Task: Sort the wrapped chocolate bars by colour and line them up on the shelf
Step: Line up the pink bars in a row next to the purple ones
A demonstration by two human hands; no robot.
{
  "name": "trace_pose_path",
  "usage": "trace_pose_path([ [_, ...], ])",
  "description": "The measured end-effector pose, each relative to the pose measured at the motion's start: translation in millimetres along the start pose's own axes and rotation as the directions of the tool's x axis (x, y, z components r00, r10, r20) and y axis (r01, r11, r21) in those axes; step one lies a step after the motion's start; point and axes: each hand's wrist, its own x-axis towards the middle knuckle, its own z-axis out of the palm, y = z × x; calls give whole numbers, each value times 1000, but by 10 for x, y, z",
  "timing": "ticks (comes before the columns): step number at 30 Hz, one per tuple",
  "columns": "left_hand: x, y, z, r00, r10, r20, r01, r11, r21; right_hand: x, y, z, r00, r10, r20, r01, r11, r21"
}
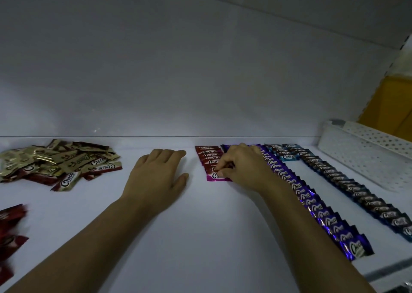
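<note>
Two bare forearms [89, 237] cross the white shelf [200, 237], four lined rows of chocolate bars [312, 203] at right, one loose pile [58, 163] at left, left hand [156, 174] flat with straight fingers, right hand [243, 165] pinching a magenta bar [211, 177], half hidden.

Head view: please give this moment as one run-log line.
right hand: pinches magenta bar at red row front | left hand: flat on shelf | unsorted pile: untouched

purple bar row [316, 205], gold bar pile [55, 161]
</note>
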Motion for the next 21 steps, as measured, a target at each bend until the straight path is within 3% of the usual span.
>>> trace_pose_path([
  [10,-17,0,-29,1000,-25,11,25,999,-24,-13,1,-34,998,-25,-54,21,997,-71],
  [21,-8,-12,-10,999,-27,21,28,999,-33,-36,66,-60,999,-23,30,28,986,-165],
])
